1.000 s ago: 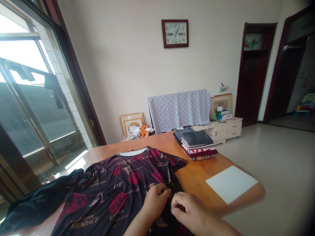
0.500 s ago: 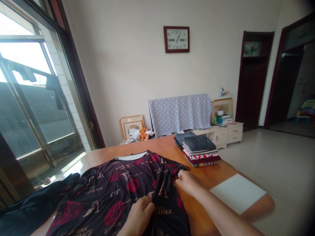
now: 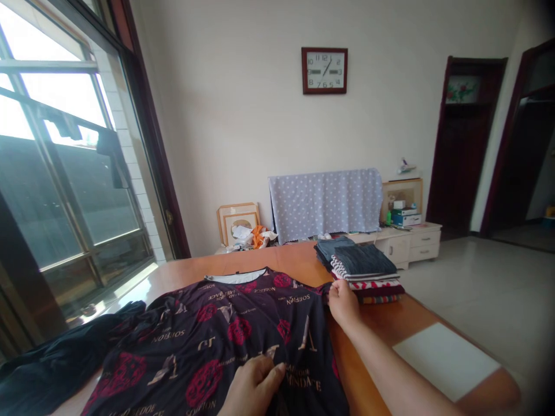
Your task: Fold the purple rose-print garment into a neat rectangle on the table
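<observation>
A dark shirt printed with crimson rosettes and pale lettering is spread over the wooden table, its neckline pointing away from me. My right hand is closed on the shirt's right-hand sleeve near the shoulder, with the sleeve cloth pinched between thumb and fingers. Low on the shirt's front rests my left hand, fingers curled and pressed together on the cloth. Beyond my right hand stands a stack of folded clothes, jeans on top and patterned garments below.
Dark cloth lies bunched at the left of the table. A white sheet lies by its right edge. Behind are picture frames, a dotted cover and a low cabinet. A window is at left.
My right hand has drawn the sleeve outward and slightly away, and the folds across the shirt's right side have flattened. My left hand stays on the front. The view has shifted slightly left.
</observation>
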{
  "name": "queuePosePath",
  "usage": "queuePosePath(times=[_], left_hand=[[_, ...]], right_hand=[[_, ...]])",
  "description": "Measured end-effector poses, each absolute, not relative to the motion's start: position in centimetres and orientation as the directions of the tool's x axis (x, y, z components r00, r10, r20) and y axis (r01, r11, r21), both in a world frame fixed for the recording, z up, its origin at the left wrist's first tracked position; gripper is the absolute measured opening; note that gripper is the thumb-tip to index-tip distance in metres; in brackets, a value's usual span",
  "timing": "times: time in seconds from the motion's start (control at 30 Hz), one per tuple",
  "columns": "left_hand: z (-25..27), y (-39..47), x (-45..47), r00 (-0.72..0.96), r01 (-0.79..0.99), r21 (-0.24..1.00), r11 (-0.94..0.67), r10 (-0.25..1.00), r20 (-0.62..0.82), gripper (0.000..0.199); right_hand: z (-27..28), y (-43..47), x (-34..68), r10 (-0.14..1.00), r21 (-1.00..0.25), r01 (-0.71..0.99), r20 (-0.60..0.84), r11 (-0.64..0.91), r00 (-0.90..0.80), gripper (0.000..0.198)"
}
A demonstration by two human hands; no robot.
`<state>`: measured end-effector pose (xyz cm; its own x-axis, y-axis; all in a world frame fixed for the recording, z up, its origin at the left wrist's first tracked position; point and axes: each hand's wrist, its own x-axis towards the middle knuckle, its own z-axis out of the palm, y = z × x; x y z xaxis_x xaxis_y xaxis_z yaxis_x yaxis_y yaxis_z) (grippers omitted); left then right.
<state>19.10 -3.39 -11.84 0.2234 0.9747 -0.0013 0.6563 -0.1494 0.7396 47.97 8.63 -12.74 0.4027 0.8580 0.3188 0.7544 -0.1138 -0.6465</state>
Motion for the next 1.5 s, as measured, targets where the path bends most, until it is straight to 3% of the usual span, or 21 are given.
queuePosePath(times=[0.2, 0.37, 0.43, 0.53, 0.67, 0.9, 1.0, 1.1, 1.17, 1.23, 1.27, 1.33, 1.5], left_hand=[[-12.5, -2.9, 18.7, 0.272, 0.674, 0.711, -0.202, 0.962, 0.016, 0.045], [-11.3, -1.4, 18.5, 0.368, 0.621, 0.759, -0.196, 0.928, -0.061, 0.043], [-10.6, 0.2, 18.6, 0.348, 0.615, 0.764, -0.193, 0.937, -0.043, 0.041], [-9.7, 3.8, 19.2, 0.262, 0.631, 0.744, -0.222, 0.963, 0.066, 0.037], [-10.2, 8.3, 20.4, 0.177, 0.673, 0.688, -0.270, 0.963, 0.205, 0.028], [-14.4, 10.1, 20.1, 0.191, 0.666, 0.658, -0.351, 0.933, 0.304, 0.022], [-14.7, 9.9, 19.5, 0.221, 0.575, 0.733, -0.363, 0.932, 0.288, 0.028], [-14.2, 10.3, 19.1, 0.141, 0.394, 0.888, -0.237, 0.970, 0.196, 0.044], [-13.9, 10.7, 18.8, 0.043, 0.244, 0.963, -0.117, 0.993, 0.110, 0.057], [-13.7, 10.9, 18.5, -0.043, 0.113, 0.993, -0.031, 0.998, 0.036, 0.066], [-13.7, 11.0, 18.3, -0.071, 0.066, 0.998, -0.007, 0.997, 0.011, 0.069], [-13.7, 11.0, 18.1, -0.110, 0.019, 1.000, 0.014, 0.994, -0.012, 0.069], [-13.8, 11.1, 17.8, -0.189, -0.019, 0.999, 0.028, 0.982, -0.031, 0.059]], right_hand=[[-12.9, 8.0, 49.0, 0.827, -0.632, 0.768, 0.373, -0.105, 0.420, 0.011], [-12.7, 6.0, 49.1, 0.959, -0.491, 0.869, 0.273, 0.066, 0.081, 0.007], [-12.1, 5.6, 49.1, 0.971, -0.479, 0.872, 0.239, 0.099, 0.021, 0.014], [-11.1, 6.3, 48.8, 0.955, -0.457, 0.888, 0.281, 0.049, 0.092, 0.027], [-10.5, 8.8, 47.4, 0.955, -0.301, 0.951, 0.256, -0.070, 0.151, 0.024], [-11.8, 12.1, 45.4, 0.967, -0.216, 0.964, 0.166, -0.157, 0.195, 0.029], [-11.0, 12.4, 45.1, 0.963, -0.217, 0.957, 0.148, -0.191, 0.226, 0.022], [-9.1, 10.8, 43.3, 0.958, -0.257, 0.959, 0.226, -0.117, 0.178, 0.026], [-7.8, 8.6, 41.5, 0.937, -0.352, 0.923, 0.349, 0.156, -0.026, 0.025], [-7.0, 6.5, 39.9, 0.899, -0.459, 0.777, 0.290, 0.431, -0.328, 0.018], [-6.8, 5.8, 39.4, 0.879, -0.532, 0.701, 0.263, 0.475, -0.397, 0.016], [-7.0, 5.3, 39.1, 0.881, -0.646, 0.611, 0.241, 0.458, -0.406, 0.020], [-9.0, 7.4, 40.1, 0.963, -0.779, 0.566, 0.210, 0.270, -0.169, 0.022]])
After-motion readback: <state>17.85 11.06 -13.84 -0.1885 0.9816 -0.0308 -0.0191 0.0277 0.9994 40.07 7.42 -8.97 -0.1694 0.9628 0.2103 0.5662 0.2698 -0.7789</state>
